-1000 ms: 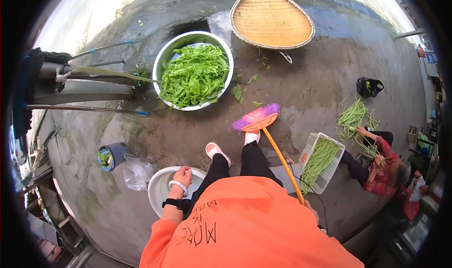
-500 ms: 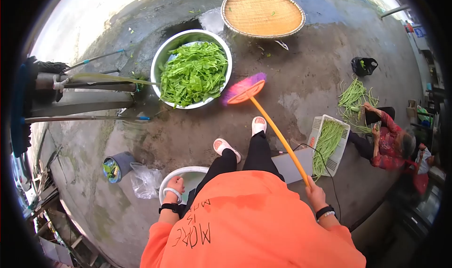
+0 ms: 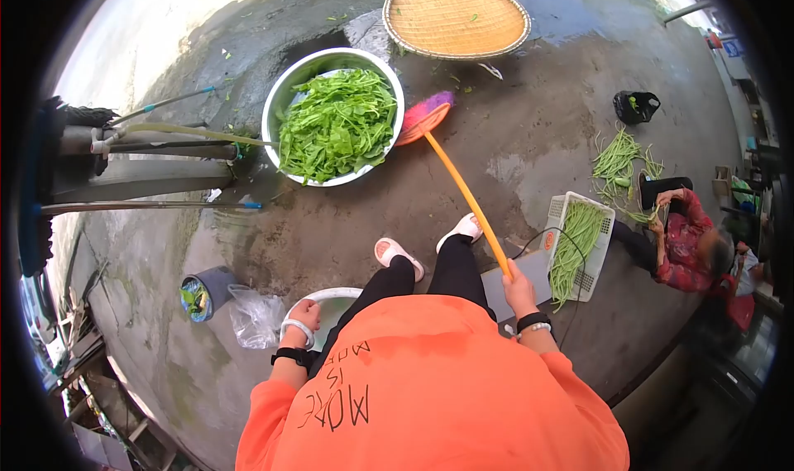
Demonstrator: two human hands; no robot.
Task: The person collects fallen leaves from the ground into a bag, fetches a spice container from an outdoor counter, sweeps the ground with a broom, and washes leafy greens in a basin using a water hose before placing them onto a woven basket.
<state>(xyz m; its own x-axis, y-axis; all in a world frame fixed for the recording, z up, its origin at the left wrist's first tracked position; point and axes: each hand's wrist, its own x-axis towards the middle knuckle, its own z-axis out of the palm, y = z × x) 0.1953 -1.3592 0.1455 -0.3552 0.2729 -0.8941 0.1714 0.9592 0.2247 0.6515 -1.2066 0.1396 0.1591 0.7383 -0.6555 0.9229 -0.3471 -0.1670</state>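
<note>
My right hand (image 3: 518,289) is wrapped around the upper end of the orange handle of a broom (image 3: 468,196). The broom's pink and purple bristles are on the wet floor, close against the right side of a large metal basin (image 3: 270,115) full of cut leafy greens (image 3: 337,128). On the other side, my left hand (image 3: 305,315) hangs with its fingers curled and nothing visible in them. Below it stands a pale tub (image 3: 335,296), partly hidden by my leg and shirt.
A woven winnowing basket (image 3: 459,16) lies ahead. To the right, a person (image 3: 691,243) handles long beans beside a white crate (image 3: 600,277) of long beans (image 3: 576,248). A blue-grey bucket (image 3: 219,289) and a clear plastic bag (image 3: 255,315) are at left; a hose (image 3: 207,132) reaches the basin.
My right hand and the broom handle have moved left, and the broom head has shifted left and slightly up towards the basin. My right foot has stepped to the right.
</note>
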